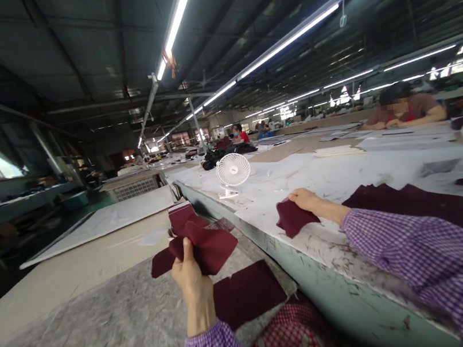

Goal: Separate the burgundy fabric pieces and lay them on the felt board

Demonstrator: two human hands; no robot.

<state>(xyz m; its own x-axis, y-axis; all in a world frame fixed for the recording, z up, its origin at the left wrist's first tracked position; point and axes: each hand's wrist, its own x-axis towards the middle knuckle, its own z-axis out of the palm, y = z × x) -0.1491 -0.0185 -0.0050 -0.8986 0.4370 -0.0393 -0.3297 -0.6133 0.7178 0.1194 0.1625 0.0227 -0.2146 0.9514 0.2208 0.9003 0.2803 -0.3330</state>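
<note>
Dark maroon cloth pieces [216, 249], smooth, matte and loosely folded with one pointed flap spread outward, are held above a grey-covered table by the left hand [190, 272], its thumb pressed on top. A smaller maroon piece [294, 219], irregular and jagged-edged, is gripped along its upper edge by the right hand [302, 200] at the white table [283, 168]; whether its lower edge is touching the surface cannot be told. A flat maroon panel [251, 291], straight-edged, is laid beside the left wrist. Behind the right forearm, a larger maroon sheet [414, 207] with an uneven outline is spread out. Beyond, a white fan [233, 171] is stood near the table's edge, and a co-worker [415, 108] is seen leaning over the far side.
</note>
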